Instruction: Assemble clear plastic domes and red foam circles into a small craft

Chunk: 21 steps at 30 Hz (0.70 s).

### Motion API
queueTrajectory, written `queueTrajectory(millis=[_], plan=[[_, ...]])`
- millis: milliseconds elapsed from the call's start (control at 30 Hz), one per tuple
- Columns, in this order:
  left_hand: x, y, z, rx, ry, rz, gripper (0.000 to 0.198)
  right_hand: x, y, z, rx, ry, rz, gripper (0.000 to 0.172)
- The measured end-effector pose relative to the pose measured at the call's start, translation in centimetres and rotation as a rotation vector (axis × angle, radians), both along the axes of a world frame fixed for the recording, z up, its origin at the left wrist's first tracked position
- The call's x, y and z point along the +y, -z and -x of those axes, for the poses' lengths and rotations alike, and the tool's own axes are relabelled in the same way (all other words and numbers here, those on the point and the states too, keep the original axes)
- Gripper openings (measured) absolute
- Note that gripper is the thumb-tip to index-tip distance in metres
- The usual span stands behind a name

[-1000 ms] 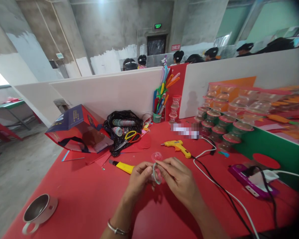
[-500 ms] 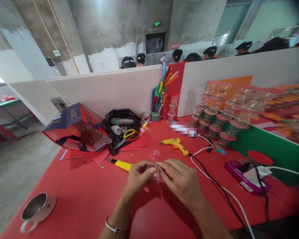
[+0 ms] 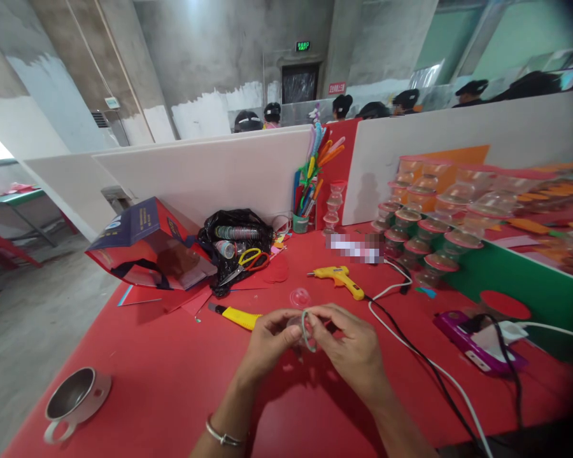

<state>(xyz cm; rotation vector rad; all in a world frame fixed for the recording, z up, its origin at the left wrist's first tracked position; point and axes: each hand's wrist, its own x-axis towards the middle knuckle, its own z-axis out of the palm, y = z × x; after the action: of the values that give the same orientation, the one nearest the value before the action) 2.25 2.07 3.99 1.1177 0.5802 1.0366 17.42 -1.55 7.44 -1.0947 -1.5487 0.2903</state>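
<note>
Above the red table, my left hand (image 3: pixel 270 343) pinches a small clear plastic cup (image 3: pixel 295 324) with a pale greenish rim. Thumb and fingers of my right hand (image 3: pixel 351 346) grip that rim from the other side. The rim faces partly toward me, tilted, and the fingers hide much of the cup. Just beyond the hands lies another clear plastic piece (image 3: pixel 300 298), round and domed. A yellow utility knife (image 3: pixel 236 317) rests by my left hand, its end touching or passing behind the fingers. Beyond my right hand lies a yellow hot glue gun (image 3: pixel 339 278), nozzle pointing left.
Scissors (image 3: pixel 242 266) lie against a black plastic bag (image 3: pixel 229 216) holding stacked cups. A red and blue bag (image 3: pixel 148 248) stands left; a mug (image 3: pixel 79 404) sits near the edge. Right are joined clear cups (image 3: pixel 432 245), a purple power strip (image 3: pixel 477 343) and cables (image 3: pixel 410 346).
The greenish rim has turned from nearly edge-on to a more open curve facing me. Both hands stay close together on the cup. The view has shifted slightly.
</note>
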Motion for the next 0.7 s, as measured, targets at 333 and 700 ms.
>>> queueTrajectory(millis=[333, 700], plan=[[-0.3, -0.1, 0.3, -0.109, -0.034, 0.147, 0.049, -0.2, 1.4, -2.2, 0.424, 0.103, 0.261, 0.025], [-0.3, -0.7, 0.1, -0.234, -0.075, 0.244, 0.043, -4.6, 5.1, -11.4, -0.754, 0.261, 0.718, 0.031]])
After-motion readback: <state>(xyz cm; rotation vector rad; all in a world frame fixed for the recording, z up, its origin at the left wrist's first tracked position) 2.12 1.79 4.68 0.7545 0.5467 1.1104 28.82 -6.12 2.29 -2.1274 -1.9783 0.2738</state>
